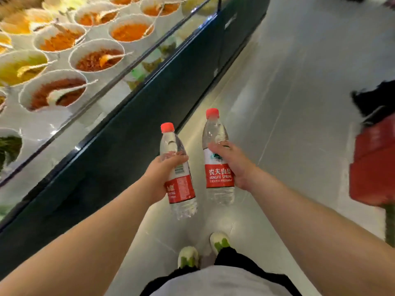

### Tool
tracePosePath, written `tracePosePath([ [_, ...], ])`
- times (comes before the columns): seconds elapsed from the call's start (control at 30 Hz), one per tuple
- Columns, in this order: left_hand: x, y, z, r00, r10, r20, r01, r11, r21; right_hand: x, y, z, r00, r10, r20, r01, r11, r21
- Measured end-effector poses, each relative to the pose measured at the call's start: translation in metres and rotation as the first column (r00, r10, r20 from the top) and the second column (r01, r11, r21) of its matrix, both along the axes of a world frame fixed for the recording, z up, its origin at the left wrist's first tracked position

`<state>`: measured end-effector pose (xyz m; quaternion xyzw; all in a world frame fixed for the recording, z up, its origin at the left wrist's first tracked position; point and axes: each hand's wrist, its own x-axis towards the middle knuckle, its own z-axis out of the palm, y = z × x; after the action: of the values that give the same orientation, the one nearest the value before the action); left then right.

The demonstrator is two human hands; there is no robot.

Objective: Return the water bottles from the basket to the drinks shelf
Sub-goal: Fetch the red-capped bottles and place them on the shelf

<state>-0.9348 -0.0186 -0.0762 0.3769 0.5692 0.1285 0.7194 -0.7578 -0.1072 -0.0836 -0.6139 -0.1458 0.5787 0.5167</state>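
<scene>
Two water bottles are up in the air in front of the person, one in each hand, and both have red caps and red labels. The left bottle leans a bit to the left, and the left hand wraps around its middle with the fingers curled tight on the clear part above the label. The right bottle stands almost straight, and the right hand holds it from the side with the fingers closed around it near the top of the label. The two bottles are close to each other but not touching. No drinks shelf shows here, so I think the bottles are being carried to it. The bottles are smooth and round, so one could slip out if a hand goes loose, and then it would drop to the shiny floor and roll away. The floor looks slick, and the person's shoes are right under the bottles, so a dropped bottle could trip them. On the left is a long food counter with bowls of red and orange food behind glass. The left arm is near it, so a swing of that arm could knock the bottle on the edge. On the right is a red basket, blurry and partly cut off, and the right arm could bump it while passing. I cannot tell if more bottles are inside it.
</scene>
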Motion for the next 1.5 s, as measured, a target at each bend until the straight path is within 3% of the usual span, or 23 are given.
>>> tracePosePath([
  [0.23,0.105,-0.035,0.02,0.923,-0.374,0.089,0.371,0.927,0.047,0.064,-0.107,0.031,0.903,-0.428,0.031,0.425,0.902,0.071],
  [0.57,0.324,-0.17,0.045,0.66,-0.727,0.187,0.71,0.686,0.159,0.203,-0.293,0.059,0.578,-0.782,0.233,0.773,0.616,0.15],
  [0.9,0.539,-0.308,0.091,0.462,-0.805,0.372,0.751,0.578,0.32,0.365,-0.438,0.118,0.257,-0.898,0.358,0.878,0.371,0.302],
  [1.2,0.746,-0.391,0.151,0.175,-0.873,0.455,0.758,0.415,0.504,0.518,-0.507,0.187,-0.071,-0.941,0.332,0.872,0.102,0.478],
  [1.4,0.882,-0.447,0.208,-0.038,-0.868,0.494,0.742,0.307,0.596,0.612,-0.544,0.242,-0.313,-0.923,0.223,0.828,-0.15,0.541],
  [1.5,0.929,-0.477,0.23,-0.136,-0.87,0.474,0.713,0.246,0.656,0.648,-0.567,0.261,-0.408,-0.884,0.23,0.784,-0.21,0.585],
])
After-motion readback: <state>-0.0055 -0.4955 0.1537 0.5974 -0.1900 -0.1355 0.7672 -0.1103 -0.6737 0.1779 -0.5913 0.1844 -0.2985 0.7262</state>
